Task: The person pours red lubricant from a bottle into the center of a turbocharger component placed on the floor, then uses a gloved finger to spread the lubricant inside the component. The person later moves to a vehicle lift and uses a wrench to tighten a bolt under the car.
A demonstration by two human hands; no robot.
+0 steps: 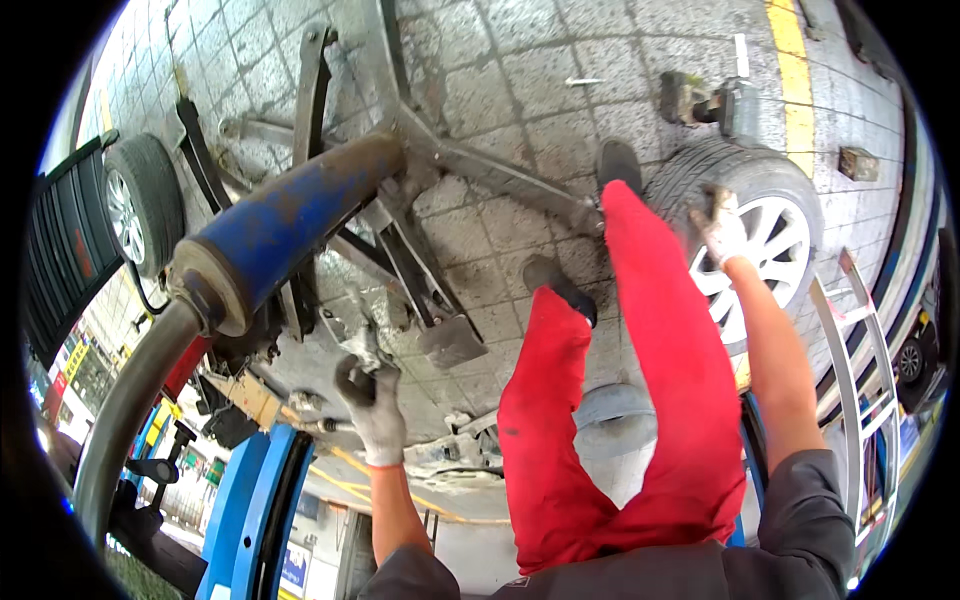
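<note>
A light work glove with darkened fingers covers my left hand [376,412]. Its fingers curl loosely with a gap at the thumb, and I make out nothing between them. Just beyond it appears a pale metal part [355,325], but I cannot tell whether they touch. My right hand [722,232], in a soiled glove, lies on the sidewall of a car wheel [806,205], fingers apart. The wheel has a black tyre and silver spokes, and stands beside my right leg with its spoked face partly under my forearm.
A blue cylinder [275,235] on a steel post rises at left, above metal lift arms [480,165]. Another wheel [145,205] is at far left. A power tool [735,105] lies beyond the right wheel, near a small block [858,163]. A metal ladder-like frame [850,400] stands at right.
</note>
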